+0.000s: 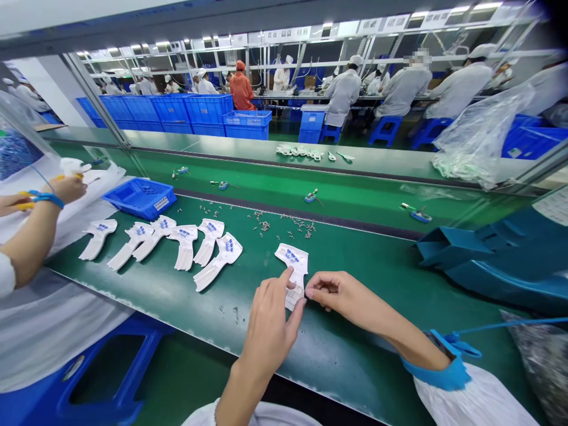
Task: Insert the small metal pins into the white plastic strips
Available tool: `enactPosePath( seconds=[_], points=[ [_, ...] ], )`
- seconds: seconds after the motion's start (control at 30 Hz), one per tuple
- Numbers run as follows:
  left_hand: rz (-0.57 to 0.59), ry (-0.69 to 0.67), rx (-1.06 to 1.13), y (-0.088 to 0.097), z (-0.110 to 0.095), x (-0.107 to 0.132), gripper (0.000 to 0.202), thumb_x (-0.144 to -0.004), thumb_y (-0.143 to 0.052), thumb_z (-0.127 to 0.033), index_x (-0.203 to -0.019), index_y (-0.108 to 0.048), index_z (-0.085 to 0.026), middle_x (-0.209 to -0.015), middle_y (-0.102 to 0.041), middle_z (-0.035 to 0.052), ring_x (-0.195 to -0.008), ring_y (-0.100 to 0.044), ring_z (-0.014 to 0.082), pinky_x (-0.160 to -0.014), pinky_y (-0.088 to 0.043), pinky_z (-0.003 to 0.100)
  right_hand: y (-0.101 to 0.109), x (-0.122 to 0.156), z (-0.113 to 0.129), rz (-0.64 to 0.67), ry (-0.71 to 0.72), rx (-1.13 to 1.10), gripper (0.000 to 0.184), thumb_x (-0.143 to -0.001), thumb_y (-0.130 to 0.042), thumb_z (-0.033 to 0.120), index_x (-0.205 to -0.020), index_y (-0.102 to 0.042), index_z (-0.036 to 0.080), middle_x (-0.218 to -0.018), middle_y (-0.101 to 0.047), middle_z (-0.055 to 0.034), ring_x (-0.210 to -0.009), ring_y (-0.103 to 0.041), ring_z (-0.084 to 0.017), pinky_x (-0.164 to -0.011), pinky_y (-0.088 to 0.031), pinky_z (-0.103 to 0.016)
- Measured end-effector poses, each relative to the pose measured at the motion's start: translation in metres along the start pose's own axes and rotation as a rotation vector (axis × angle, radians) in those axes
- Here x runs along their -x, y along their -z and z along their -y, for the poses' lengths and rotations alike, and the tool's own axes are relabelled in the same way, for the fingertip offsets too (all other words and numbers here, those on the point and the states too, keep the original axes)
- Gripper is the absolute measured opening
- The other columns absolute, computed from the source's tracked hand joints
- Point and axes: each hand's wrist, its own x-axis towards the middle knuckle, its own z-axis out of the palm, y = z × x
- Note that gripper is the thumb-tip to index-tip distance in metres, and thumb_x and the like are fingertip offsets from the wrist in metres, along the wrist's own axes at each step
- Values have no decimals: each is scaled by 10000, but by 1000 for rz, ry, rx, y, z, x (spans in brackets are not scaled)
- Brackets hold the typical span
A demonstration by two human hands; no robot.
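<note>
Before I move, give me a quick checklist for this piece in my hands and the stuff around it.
White piece touched by left hand and right hand: ok.
Grip firm: cannot tell.
Row of white pieces apart from your hands: ok.
Loose screws beyond your hands, not under them: ok.
Co-worker's hand away from yours: ok, off to the far left.
</note>
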Motion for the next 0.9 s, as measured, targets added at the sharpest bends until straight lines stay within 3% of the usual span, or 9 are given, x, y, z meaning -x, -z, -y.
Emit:
enactPosePath(
  seconds=[0.1,0.23,0.5,0.9],
  points=[
    [106,20,-49,-1,4,0,606,-925,-617,-293,-1448,-313,-259,-1288,-547,104,-1183,-515,266,-997,-445,450,0,-2,2,-46,-20,103,210,-891,-583,383,-824,-666,202,-674,-642,2,-626,-552,-155,-589,-407,-258],
    [123,20,-85,-5,8,0,683,-900,-648,-366,-1468,-285,-260,-1410,-476,116,-1288,-444,300,-1047,-408,495,-5,-7,13,-104,6,216,177,-898,-569,344,-830,-668,213,-774,-704,-10,-692,-612,-173,-640,-413,-271],
    [79,103,-16,-10,9,1,737,-906,-613,-202,-1505,-194,-292,-1472,-382,125,-1323,-435,303,-1030,-462,475,-15,-17,18,-165,22,329,215,-925,-511,339,-826,-658,217,-818,-697,-21,-731,-608,-189,-653,-386,-279],
    [70,153,17,-9,9,3,711,-926,-566,-153,-1502,-185,-324,-1551,-217,131,-1373,-399,315,-982,-520,452,-24,-19,16,-206,-21,324,224,-915,-498,355,-824,-649,217,-815,-710,-38,-743,-625,-212,-642,-383,-284]
  ],
)
